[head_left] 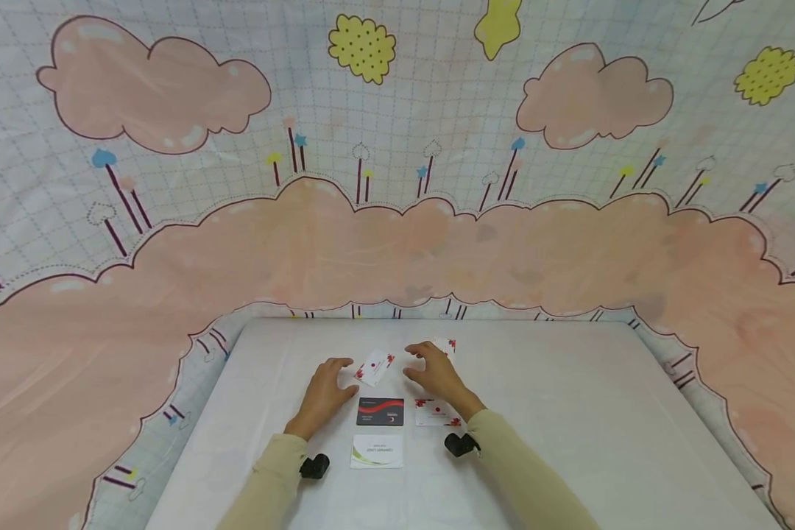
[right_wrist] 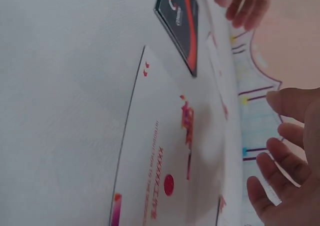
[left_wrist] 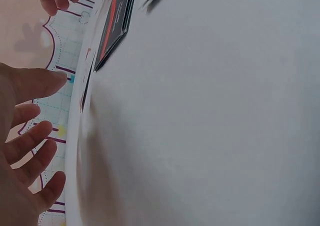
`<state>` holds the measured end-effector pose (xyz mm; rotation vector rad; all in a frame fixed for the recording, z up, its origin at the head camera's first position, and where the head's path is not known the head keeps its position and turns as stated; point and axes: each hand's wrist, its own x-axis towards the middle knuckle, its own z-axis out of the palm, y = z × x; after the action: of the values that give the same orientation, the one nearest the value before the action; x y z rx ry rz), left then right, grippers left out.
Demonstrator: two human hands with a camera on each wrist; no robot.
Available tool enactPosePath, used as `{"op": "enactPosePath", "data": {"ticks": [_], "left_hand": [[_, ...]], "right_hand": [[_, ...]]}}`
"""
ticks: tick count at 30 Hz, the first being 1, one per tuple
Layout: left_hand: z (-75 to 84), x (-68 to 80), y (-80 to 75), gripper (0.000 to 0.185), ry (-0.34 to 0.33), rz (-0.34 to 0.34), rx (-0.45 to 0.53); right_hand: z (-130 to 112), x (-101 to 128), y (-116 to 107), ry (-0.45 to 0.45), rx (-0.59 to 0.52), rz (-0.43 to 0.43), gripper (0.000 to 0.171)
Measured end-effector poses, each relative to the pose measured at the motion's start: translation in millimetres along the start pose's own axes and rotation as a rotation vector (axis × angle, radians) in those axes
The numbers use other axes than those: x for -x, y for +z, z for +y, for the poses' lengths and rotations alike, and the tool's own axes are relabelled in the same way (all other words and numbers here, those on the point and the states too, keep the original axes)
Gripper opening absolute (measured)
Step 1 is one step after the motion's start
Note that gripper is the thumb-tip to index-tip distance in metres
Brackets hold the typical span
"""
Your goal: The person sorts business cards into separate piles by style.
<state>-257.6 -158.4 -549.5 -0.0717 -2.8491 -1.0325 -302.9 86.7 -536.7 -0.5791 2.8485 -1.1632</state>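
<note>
Several business cards lie on a white table. My left hand and right hand hover over them with fingers relaxed, holding nothing. Between the hands lies a tilted white card with red flowers; a second flowered card peeks out beyond the right fingertips. Nearer me are a dark card with a red wave, a white flowered card under the right wrist, and a white card with a green swoosh. The left wrist view shows spread left-hand fingers and the dark card. The right wrist view shows right-hand fingers, the flowered card and the dark card.
A cartoon backdrop cloth with pink clouds hangs behind the table and drapes down both sides. Bare tabletop extends to the right and left of the cards. Black wrist cameras sit on both sleeves.
</note>
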Motion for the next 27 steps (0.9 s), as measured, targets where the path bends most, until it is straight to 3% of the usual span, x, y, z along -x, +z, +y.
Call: {"op": "enactPosePath", "data": {"ticks": [13, 27], "left_hand": [[-8.0, -16.4, 8.3, 0.056, 0.033, -0.032, -0.029], [-14.8, -20.3, 14.5, 0.055, 0.031, -0.027, -0.069]], "right_hand": [[5, -26, 24, 0.019, 0.068, -0.079, 0.048], [0, -35, 32, 0.099, 0.098, -0.100, 0.038]]}}
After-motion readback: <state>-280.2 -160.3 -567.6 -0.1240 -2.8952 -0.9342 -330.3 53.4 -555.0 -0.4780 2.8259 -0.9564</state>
